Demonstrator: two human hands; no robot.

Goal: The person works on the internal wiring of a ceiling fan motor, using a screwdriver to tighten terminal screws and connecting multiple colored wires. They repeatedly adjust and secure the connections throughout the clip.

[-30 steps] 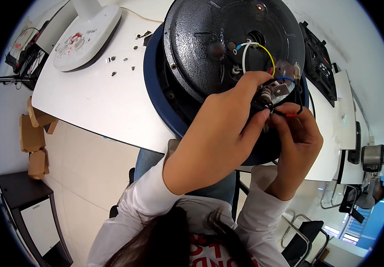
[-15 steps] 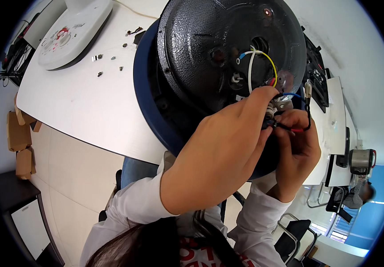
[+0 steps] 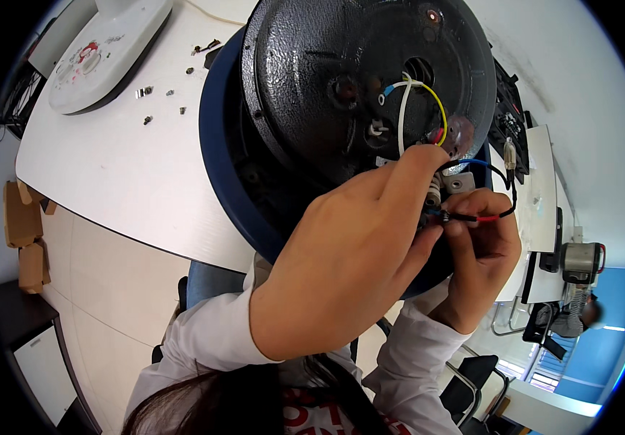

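A large black metal cooker body lies tilted in a round dark blue housing. My left hand is closed at its near right side, thumb and forefinger curled about a pale ribbed terminal post. The exact contact is partly hidden. Beside it, my right hand pinches a black wire with a red sleeve by the post. That wire loops up past a clear-sleeved connector. A yellow wire and a white wire rise above my left hand; a ring lug hangs free there.
Several small screws and metal bits lie on the white table, left of the housing. A white appliance base stands at the far left. Behind the cooker body is a black tray of parts. A metal pot stands farther right.
The view has shifted slightly, moving the scene a little left. My right fingers have turned a bit, and the red-sleeved wire now lies straighter and more exposed. My left hand keeps its grip.
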